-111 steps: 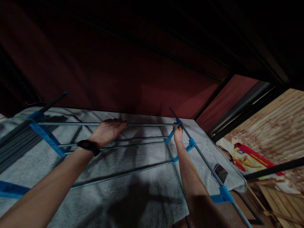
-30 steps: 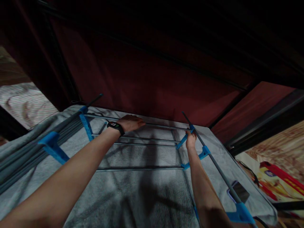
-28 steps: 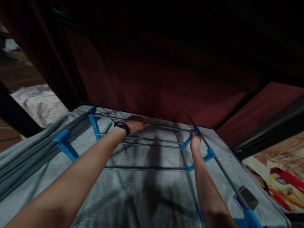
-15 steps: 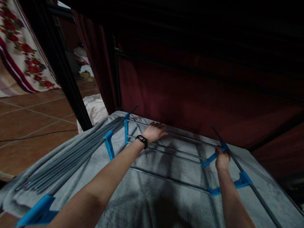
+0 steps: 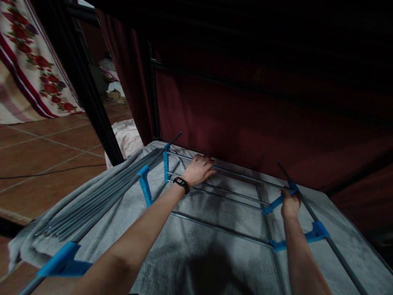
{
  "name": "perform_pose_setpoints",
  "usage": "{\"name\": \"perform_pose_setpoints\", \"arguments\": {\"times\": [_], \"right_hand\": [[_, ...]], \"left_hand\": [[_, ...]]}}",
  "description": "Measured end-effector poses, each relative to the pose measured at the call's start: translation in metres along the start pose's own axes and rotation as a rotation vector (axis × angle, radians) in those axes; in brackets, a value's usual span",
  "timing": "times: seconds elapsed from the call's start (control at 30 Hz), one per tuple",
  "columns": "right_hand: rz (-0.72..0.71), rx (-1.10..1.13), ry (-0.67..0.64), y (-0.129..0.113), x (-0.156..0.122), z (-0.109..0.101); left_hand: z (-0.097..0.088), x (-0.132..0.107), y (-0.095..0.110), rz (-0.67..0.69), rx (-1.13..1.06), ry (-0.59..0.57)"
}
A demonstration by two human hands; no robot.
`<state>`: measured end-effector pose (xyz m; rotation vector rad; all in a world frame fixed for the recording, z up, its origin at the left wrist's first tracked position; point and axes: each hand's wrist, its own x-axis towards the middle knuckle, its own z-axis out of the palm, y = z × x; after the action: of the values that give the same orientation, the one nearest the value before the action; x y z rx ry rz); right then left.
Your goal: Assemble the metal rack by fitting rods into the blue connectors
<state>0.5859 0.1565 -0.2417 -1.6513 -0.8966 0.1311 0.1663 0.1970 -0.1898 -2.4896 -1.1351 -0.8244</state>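
Across the grey blanket (image 5: 166,246), a rack (image 5: 221,229) of metal tubes and blue fittings. At its back, the far rail (image 5: 245,176), long axis running side to side and slanting nearer toward its right end. At that end, meeting the right side rail (image 5: 340,252), a blue joint (image 5: 293,188), with the right hand (image 5: 290,203) nearest and touching. Farther along, nearer the left bracket (image 5: 166,164) and well apart from the joint, the left hand (image 5: 201,168).

Right hand curled in, clamped on the joint, fingers partly hidden. Left hand laid palm down over the far rail, in contact, fingers bent across and thumb out to the right; cannot tell whether wrapped tight or merely resting. Behind the left hand's knuckles, nothing held; on the forearm side, a dark wristband (image 5: 181,184). Just outside the left bracket, a bundle of tubes (image 5: 101,205), lying lengthwise.
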Motion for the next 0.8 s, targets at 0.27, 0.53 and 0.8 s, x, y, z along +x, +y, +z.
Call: {"name": "perform_pose_setpoints", "arguments": {"times": [0.27,0.53,0.8], "right_hand": [[0.043,-0.004,0.028,0.001,0.0,-0.003],[0.058,0.099,0.059,-0.006,-0.004,0.002],[0.028,0.115,0.089,-0.015,0.001,0.002]], "left_hand": [[0.032,-0.131,-0.009,-0.94,-0.071,0.357],[0.059,-0.135,-0.073,-1.271,-0.211,0.004],[0.073,-0.12,-0.085,-1.292,-0.207,-0.031]]}}
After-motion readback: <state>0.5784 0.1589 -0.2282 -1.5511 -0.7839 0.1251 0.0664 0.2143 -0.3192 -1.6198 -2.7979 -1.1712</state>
